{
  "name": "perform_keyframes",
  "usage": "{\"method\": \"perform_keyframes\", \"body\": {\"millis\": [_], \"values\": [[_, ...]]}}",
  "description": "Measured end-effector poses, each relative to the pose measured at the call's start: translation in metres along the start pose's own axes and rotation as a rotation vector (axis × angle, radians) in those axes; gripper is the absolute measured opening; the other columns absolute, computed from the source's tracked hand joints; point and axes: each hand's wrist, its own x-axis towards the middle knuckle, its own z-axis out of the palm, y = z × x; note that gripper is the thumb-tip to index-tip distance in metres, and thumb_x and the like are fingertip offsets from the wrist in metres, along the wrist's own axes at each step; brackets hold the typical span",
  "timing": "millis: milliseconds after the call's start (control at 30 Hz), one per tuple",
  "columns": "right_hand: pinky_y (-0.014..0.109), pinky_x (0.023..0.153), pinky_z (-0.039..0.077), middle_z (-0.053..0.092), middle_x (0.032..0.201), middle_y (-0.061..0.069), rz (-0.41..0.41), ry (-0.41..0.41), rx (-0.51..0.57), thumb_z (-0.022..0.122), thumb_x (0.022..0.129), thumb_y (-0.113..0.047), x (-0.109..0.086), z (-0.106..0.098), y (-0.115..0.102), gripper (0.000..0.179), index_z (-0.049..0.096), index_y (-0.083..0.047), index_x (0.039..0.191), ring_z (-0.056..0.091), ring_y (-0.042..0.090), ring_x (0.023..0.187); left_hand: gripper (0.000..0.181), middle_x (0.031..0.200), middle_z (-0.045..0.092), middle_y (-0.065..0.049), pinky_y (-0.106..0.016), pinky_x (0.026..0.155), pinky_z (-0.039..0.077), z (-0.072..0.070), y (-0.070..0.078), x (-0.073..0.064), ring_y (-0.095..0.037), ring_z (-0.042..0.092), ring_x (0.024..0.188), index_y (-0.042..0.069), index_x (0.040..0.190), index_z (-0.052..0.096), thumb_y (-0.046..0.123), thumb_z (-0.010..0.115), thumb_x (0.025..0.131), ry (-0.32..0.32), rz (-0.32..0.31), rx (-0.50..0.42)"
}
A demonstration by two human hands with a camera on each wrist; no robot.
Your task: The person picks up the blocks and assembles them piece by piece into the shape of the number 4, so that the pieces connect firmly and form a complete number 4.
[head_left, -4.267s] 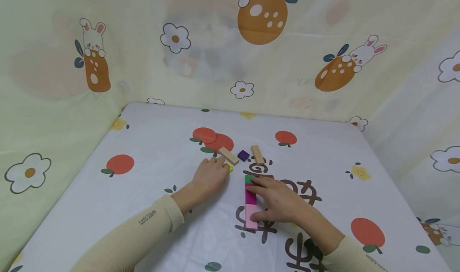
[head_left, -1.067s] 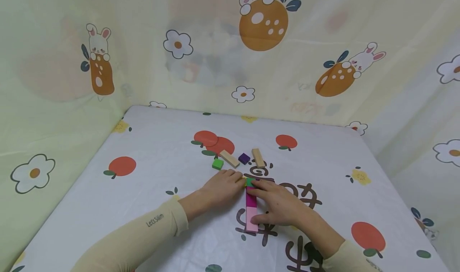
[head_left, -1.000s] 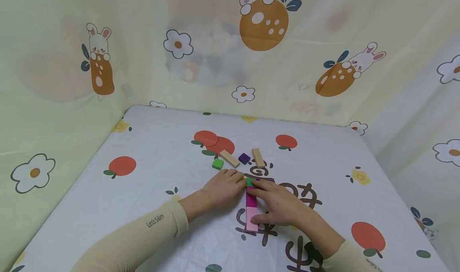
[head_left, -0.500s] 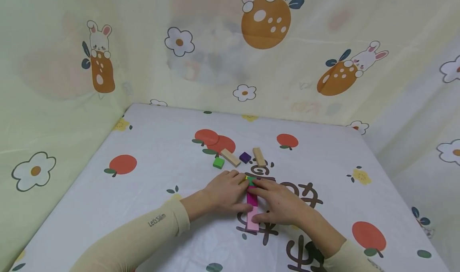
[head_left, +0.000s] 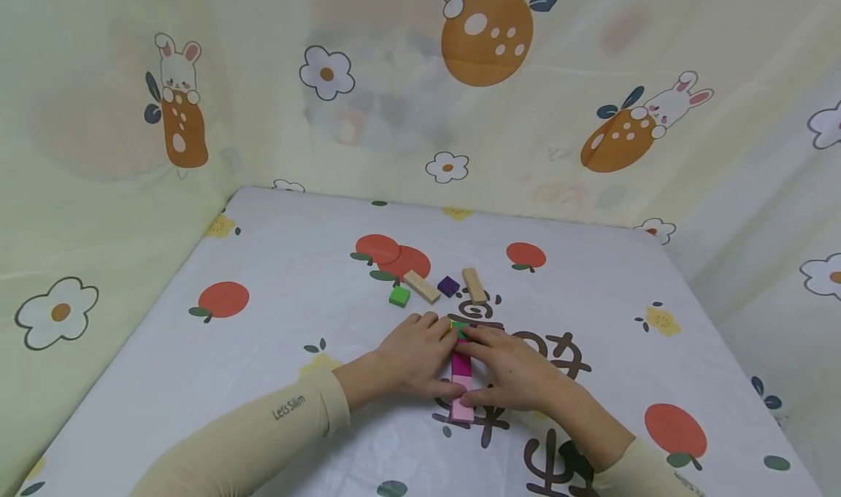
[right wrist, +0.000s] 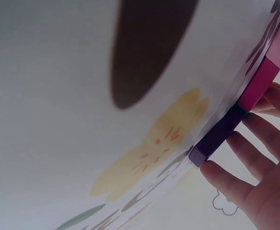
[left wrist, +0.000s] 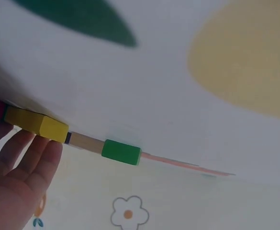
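Note:
A straight row of blocks lies on the table between both hands: a green block (head_left: 459, 326) at the far end, a magenta block (head_left: 461, 365) in the middle and a pink block (head_left: 462, 410) nearest. My left hand (head_left: 415, 355) rests along the row's left side, thumb by the pink block. In the left wrist view its fingertips touch a yellow block (left wrist: 34, 122) at the far end. From the right, my right hand (head_left: 515, 365) presses extended fingers to the row. The right wrist view has them against a dark purple block (right wrist: 218, 133) beside the magenta one.
Behind the hands lie a light green block (head_left: 399, 296), a plain wooden block (head_left: 420, 287), a small dark purple block (head_left: 449, 286) and another wooden plank (head_left: 473, 286). The printed tablecloth (head_left: 296, 263) ends at a patterned curtain (head_left: 381, 132).
My left hand has come right with the yellow block to the row, uncovering the light green block. Its thumb has since spread to the pink block. My right hand has stayed.

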Motion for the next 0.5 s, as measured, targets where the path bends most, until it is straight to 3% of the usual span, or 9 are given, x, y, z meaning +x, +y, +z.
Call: {"method": "perform_keyframes", "body": {"millis": [500], "values": [[0.06, 0.114, 0.042, 0.048, 0.159, 0.009, 0.037, -0.031, 0.024, 0.081, 0.08, -0.06, 0.0039, -0.0058, 0.0002, 0.079, 0.062, -0.02, 0.145, 0.044, 0.034, 0.148, 0.09, 0.13, 0.056, -0.001, -0.034, 0.095, 0.049, 0.0001, -0.0001, -0.001, -0.019, 0.051, 0.118, 0.015, 0.146, 0.054, 0.084, 0.04, 0.091, 0.008, 0.0, 0.004]]}}
